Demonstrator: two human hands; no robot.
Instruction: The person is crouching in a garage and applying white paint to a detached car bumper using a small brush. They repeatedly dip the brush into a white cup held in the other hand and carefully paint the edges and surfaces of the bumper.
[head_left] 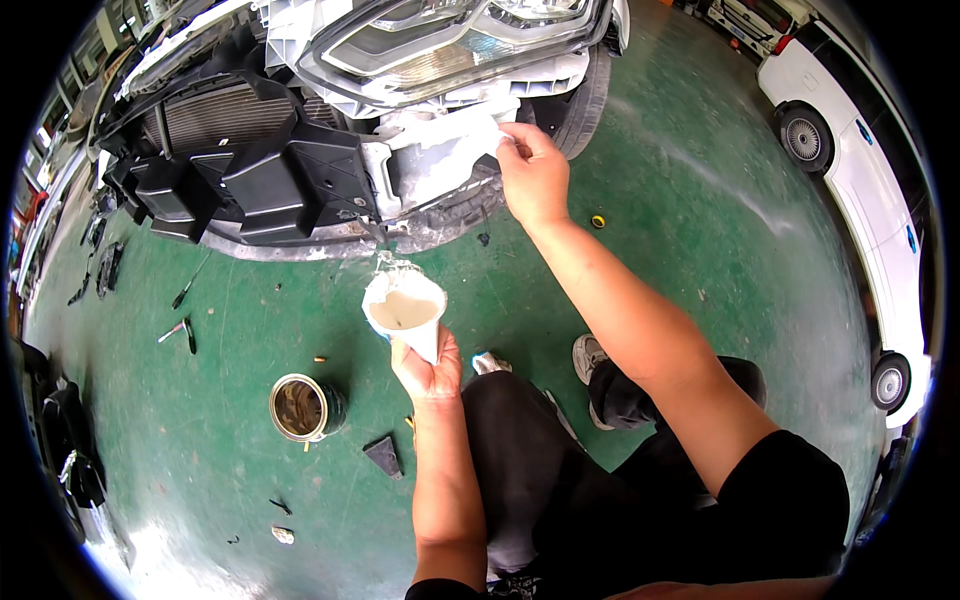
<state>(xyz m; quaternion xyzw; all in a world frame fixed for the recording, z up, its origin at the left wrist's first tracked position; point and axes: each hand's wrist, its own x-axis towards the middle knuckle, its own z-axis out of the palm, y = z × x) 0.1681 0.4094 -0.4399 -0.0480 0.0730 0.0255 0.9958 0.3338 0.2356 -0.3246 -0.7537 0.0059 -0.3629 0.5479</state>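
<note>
My left hand is wrapped round a white cup with a ragged rim, held tilted toward me and holding an off-white, pasty substance. My right hand reaches up to the car's stripped front corner, fingers pinched at the right end of a white-smeared panel. Whatever the fingers pinch is too small and too white against the panel to name. Above the panel sits the headlight. To its left are a black plastic duct and the radiator.
On the green floor stand an open metal can, a dark scrap, a screwdriver and a pen-like tool. A yellow tape roll lies right of the car. Black parts lie far left; a white van is parked right.
</note>
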